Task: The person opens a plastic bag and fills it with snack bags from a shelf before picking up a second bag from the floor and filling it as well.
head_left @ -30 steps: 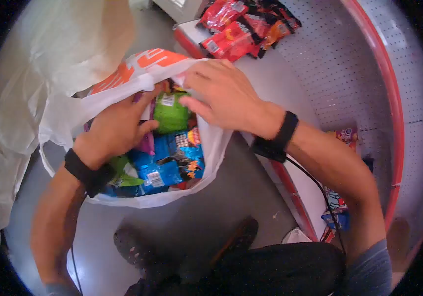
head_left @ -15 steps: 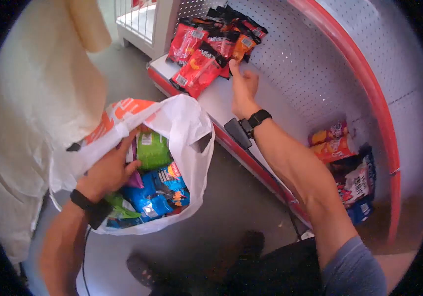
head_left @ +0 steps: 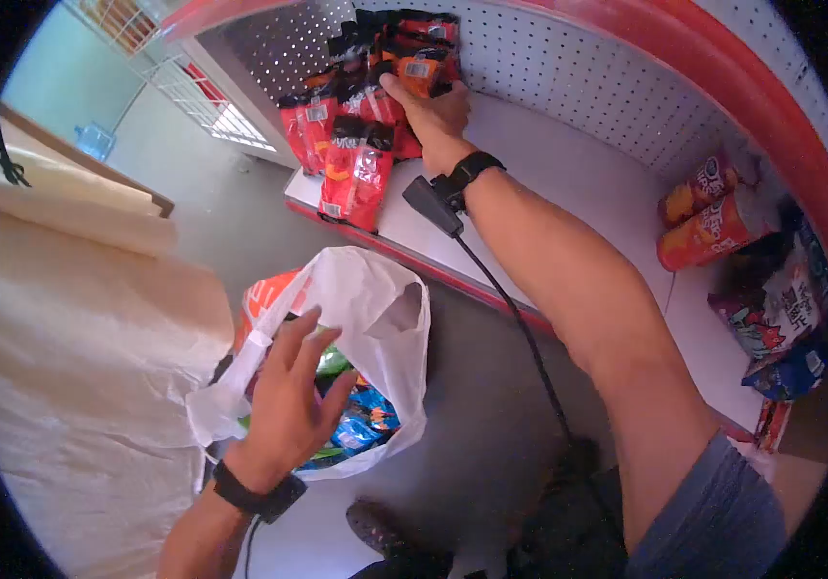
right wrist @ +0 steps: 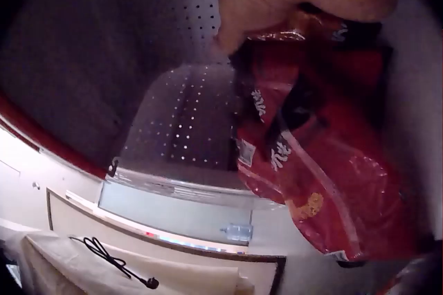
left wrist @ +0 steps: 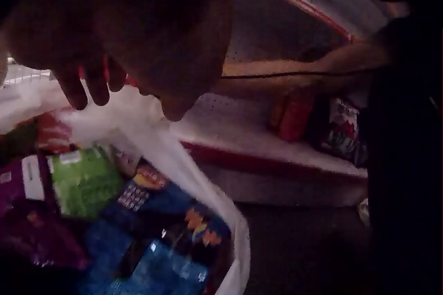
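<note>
My right hand (head_left: 436, 113) is at the pile of snack bags on the low shelf, its thumb and fingers round an orange snack bag (head_left: 418, 75). Red snack bags (head_left: 356, 177) with black tops lie beside and below it; the right wrist view shows red bags (right wrist: 332, 177) close under the hand. My left hand (head_left: 290, 400) hovers over the white plastic carrier bag (head_left: 361, 280) with fingers spread and nothing held. Inside the carrier bag are blue packets (left wrist: 163, 260), a green packet (left wrist: 84, 181) and a purple packet (left wrist: 34, 229), partly covered by the left hand in the head view.
Cylindrical snack packs (head_left: 708, 232) and dark snack bags (head_left: 776, 309) stand at the shelf's right end. A red edge (head_left: 472, 285) runs along the shelf front. Beige cloth (head_left: 86, 357) hangs at left, and a white wire rack (head_left: 207, 96) stands behind the shelf end.
My right hand has left the carrier bag and moved to the orange snack bag on the shelf. My left hand has lifted out from among the packets. The view has swung up.
</note>
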Motion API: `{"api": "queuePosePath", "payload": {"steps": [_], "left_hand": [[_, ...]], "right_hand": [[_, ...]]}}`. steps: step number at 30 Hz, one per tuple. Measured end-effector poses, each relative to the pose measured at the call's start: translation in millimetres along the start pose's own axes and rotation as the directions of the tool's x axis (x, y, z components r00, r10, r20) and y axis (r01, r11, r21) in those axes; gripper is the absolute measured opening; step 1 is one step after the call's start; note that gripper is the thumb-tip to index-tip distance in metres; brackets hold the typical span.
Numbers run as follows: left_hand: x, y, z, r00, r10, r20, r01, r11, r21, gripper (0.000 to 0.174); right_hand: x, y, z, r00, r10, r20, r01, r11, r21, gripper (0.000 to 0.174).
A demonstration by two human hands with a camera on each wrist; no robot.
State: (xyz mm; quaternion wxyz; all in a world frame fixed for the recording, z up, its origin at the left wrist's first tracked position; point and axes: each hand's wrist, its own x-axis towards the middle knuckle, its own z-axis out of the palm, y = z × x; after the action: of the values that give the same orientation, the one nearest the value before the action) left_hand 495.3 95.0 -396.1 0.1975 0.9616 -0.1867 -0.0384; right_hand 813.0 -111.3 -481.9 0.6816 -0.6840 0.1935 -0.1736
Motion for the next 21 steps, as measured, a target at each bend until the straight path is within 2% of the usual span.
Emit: {"api": "queuePosePath", "payload": {"steps": [2, 3, 5, 6, 7, 8, 9, 11, 12, 14, 15, 17, 18, 19, 21], "left_hand": [[27.3, 11.8, -5.9, 0.994, -0.05, -0.098, 0.046, 0.998, -0.035, 0.06], [39.9, 15.1, -4.8, 0.995, -0.051, -0.09, 0.05, 0.999, -0.02, 0.06], [62.7, 13.5, 5.4, 0.958, -0.238, -0.162, 0.201, 0.956, -0.215, 0.064], [72.4, 9.4, 12.7, 0.945, -0.292, -0.145, 0.221, 0.902, -0.372, 0.068], [81.1, 12.6, 15.0, 0.945, -0.295, -0.141, 0.228, 0.904, -0.363, 0.068], [89.4, 16.8, 18.2, 0.918, -0.368, -0.148, 0.257, 0.837, -0.482, 0.07], [95.6, 19.2, 21.4, 0.887, -0.439, -0.147, 0.275, 0.756, -0.594, 0.072], [102.5, 16.4, 29.4, 0.886, -0.439, -0.15, 0.271, 0.753, -0.599, 0.076], [105.2, 14.1, 34.5, 0.872, -0.457, -0.175, 0.257, 0.732, -0.631, 0.077], [110.4, 8.4, 40.9, 0.855, -0.482, -0.19, 0.249, 0.704, -0.666, 0.077], [114.7, 4.7, 42.6, 0.842, -0.503, -0.195, 0.24, 0.672, -0.7, 0.079], [124.3, -1.6, 42.3, 0.824, -0.53, -0.2, 0.234, 0.639, -0.733, 0.081], [131.2, -3.3, 41.5, 0.808, -0.548, -0.216, 0.199, 0.599, -0.776, 0.083], [138.4, -4.9, 43.0, 0.791, -0.566, -0.231, 0.158, 0.554, -0.817, 0.086], [148.8, -7.3, 52.5, 0.784, -0.565, -0.258, 0.127, 0.553, -0.823, 0.087]], "right_hand": [[5.0, 2.3, 8.0, 0.997, -0.078, 0.001, 0.078, 0.997, -0.016, 0.113], [4.9, 3.2, 7.4, 0.998, -0.067, 0.0, 0.067, 0.998, -0.003, 0.113], [-1.5, 0.4, 3.2, 0.978, -0.156, 0.139, 0.139, 0.983, 0.123, 0.107], [0.4, 4.2, 7.9, 0.979, -0.148, 0.14, 0.13, 0.983, 0.133, 0.107], [6.6, 14.2, 17.8, 0.982, -0.184, 0.049, 0.179, 0.979, 0.093, 0.104], [11.1, 17.4, 24.1, 0.974, -0.222, -0.042, 0.224, 0.973, 0.047, 0.1], [18.0, 20.7, 27.5, 0.976, -0.215, -0.041, 0.217, 0.975, 0.053, 0.1], [29.8, 20.2, 25.1, 0.909, -0.403, -0.1, 0.405, 0.914, -0.002, 0.096], [36.1, 19.8, 24.3, 0.911, -0.4, -0.102, 0.401, 0.916, -0.002, 0.096], [42.5, 12.8, 18.6, 0.928, -0.37, -0.033, 0.369, 0.91, 0.19, 0.096], [41.3, 10.3, 15.3, 0.93, -0.366, -0.024, 0.364, 0.912, 0.189, 0.096], [33.0, -2.4, 1.5, 0.964, -0.262, 0.044, 0.234, 0.915, 0.329, 0.102], [27.8, -16.6, -11.8, 0.965, -0.214, 0.151, 0.138, 0.907, 0.399, 0.11], [37.5, -11.7, -11.3, 0.964, -0.217, 0.157, 0.14, 0.908, 0.395, 0.11], [63.2, 2.2, -3.4, 0.957, -0.288, -0.027, 0.288, 0.94, 0.185, 0.121]]}}
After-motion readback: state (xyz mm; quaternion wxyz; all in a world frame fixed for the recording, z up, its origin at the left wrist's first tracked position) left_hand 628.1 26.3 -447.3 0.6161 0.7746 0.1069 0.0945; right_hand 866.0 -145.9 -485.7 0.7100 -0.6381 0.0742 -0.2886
